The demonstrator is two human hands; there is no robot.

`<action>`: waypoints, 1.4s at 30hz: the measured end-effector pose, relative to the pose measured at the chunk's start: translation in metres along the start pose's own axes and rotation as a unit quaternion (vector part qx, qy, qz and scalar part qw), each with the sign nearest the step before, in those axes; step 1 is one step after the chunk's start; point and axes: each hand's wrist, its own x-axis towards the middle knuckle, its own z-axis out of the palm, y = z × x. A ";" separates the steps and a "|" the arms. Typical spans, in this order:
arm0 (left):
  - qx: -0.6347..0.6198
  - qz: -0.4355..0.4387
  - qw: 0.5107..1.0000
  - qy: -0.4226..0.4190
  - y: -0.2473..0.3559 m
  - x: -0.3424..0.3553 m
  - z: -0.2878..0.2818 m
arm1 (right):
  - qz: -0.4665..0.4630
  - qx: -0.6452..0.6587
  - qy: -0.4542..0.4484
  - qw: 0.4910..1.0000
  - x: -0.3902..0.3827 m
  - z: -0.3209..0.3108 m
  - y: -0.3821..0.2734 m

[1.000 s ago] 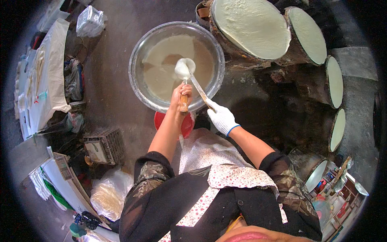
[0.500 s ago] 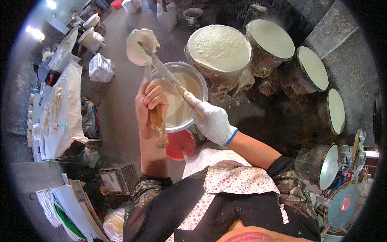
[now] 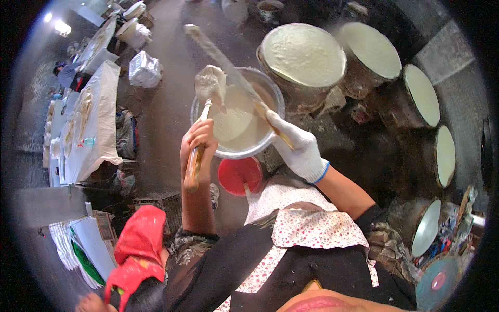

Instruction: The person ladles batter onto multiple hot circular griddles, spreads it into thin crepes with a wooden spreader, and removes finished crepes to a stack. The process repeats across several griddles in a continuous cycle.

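My bare left hand [image 3: 200, 136] is closed around the wooden handle of a ladle [image 3: 210, 86], whose head is coated in pale batter and sits over the far left rim of a metal basin [image 3: 228, 154]. Cream-coloured batter [image 3: 234, 122] fills part of this basin. In my right hand [image 3: 302, 150], wearing a white knitted glove, is the handle of a long flat scraper [image 3: 218, 56]. Its blade, smeared by motion, slants across the basin and past its far left side, apart from the ladle.
Several round drums topped with pale sheets, one a large drum [image 3: 304, 54], curve around the right. Below the basin is a red bucket [image 3: 239, 176]. A co-worker in red [image 3: 143, 236] is close at lower left. A cloth-covered table [image 3: 99, 112] stands left; a fan [image 3: 436, 281] lower right.
The ladle has dropped toward the basin and carries less batter. The scraper has come off the ladle and swung up and away. A person in red has come into view at lower left.
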 end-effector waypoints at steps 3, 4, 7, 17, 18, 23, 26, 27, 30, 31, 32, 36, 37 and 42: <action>0.118 0.008 0.990 -0.075 0.011 -0.013 0.010 | 0.033 0.088 0.001 0.996 0.002 -0.007 0.010; 0.155 0.074 0.985 -0.024 0.018 -0.013 0.009 | 0.028 0.115 0.006 0.993 0.000 -0.009 0.013; 0.104 0.071 0.990 0.067 0.037 0.003 0.005 | 0.062 0.087 0.009 0.994 -0.006 -0.015 0.025; 0.781 0.208 0.575 0.126 -0.126 0.099 -0.040 | 0.173 0.095 0.205 0.959 -0.053 -0.109 0.044; 0.766 0.140 0.621 0.091 -0.141 0.119 -0.043 | 0.170 0.086 0.253 0.949 -0.067 -0.125 0.043; 0.292 -0.352 0.874 0.167 -0.222 0.245 -0.082 | 0.240 0.044 0.450 0.859 -0.175 -0.203 0.041; 0.221 -0.419 0.849 0.235 -0.316 0.286 -0.139 | 0.257 0.015 0.545 0.798 -0.260 -0.242 0.037; 0.211 -0.459 0.830 0.237 -0.358 0.294 -0.161 | 0.271 -0.015 0.571 0.775 -0.291 -0.257 0.035; 0.232 -0.547 0.756 0.275 -0.484 0.300 -0.221 | 0.259 -0.093 0.678 0.682 -0.373 -0.288 0.020; 0.239 -0.569 0.733 0.286 -0.523 0.298 -0.239 | 0.278 -0.054 0.710 0.645 -0.398 -0.295 0.013; 0.238 -0.594 0.711 0.291 -0.563 0.294 -0.260 | 0.280 -0.043 0.741 0.609 -0.422 -0.300 0.005; 0.217 -0.692 0.609 0.321 -0.695 0.276 -0.352 | 0.270 -0.005 0.840 0.470 -0.491 -0.311 -0.030; 0.212 -0.719 0.573 0.332 -0.727 0.272 -0.380 | 0.253 0.051 0.858 0.445 -0.504 -0.312 -0.039; 0.240 -0.843 0.384 0.290 -0.843 0.220 -0.520 | 0.257 0.065 0.902 0.340 -0.529 -0.320 -0.060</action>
